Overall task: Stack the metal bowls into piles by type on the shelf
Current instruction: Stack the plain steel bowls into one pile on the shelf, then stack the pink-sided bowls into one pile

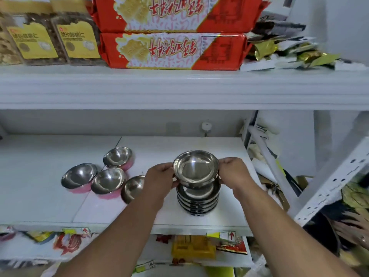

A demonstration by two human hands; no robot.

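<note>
Steel gleams in the flat-rimmed bowl [195, 169] you hold between both hands, your left hand [160, 177] and right hand [234, 171] closed on opposite edges of its rim. That two-sided grip keeps it level and centred just above the stack of matching bowls [197, 200], near the right end of the white shelf [40, 196]; it looks about to seat on top. Those bowls are shallow, with wide flared lips that nest neatly. To the left sit four rounder, deeper bowls [108, 179] with polished insides and pink outer shells, loose and tilted, touching one another, not yet piled. Your left wrist partly hides the nearest one [132, 187]. They likely come next.
</note>
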